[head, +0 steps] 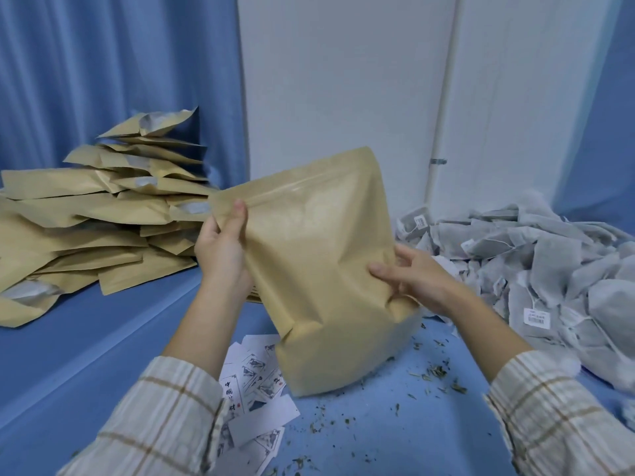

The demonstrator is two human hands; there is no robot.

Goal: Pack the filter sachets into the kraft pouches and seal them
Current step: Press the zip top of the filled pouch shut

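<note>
So you've got the tan kraft paper stand-up pouch (pixel 319 269) held up in the air over the middle of the blue desk (pixel 86 338), bottom gusset toward you, mouth pointing up and away. Your left hand (pixel 223 249) is pinching the top-left corner, thumb lying right on the zip strip, fingers curled behind. Your right hand (pixel 412 280) grips the lower right edge, thumb on the front face, fingers wrapped around the back.

The thing that matters here: the zip line runs from your left thumb up and to the right, along the pouch's short axis, and the left hand is the only one near it. The right one is way down by the base. Whether the strip is pressed closed already, I can't tell. It looks flat-ish, but that's a guess.

The pouch looks puffed, so I'd say it's filled. The pile of grey filter-paper sachets (pixel 549 262) sits along the right edge, the stack of flat kraft pouches (pixel 86 214) at the far left corner, and some printed white paper labels (pixel 254 407) lie near the front edge.
</note>
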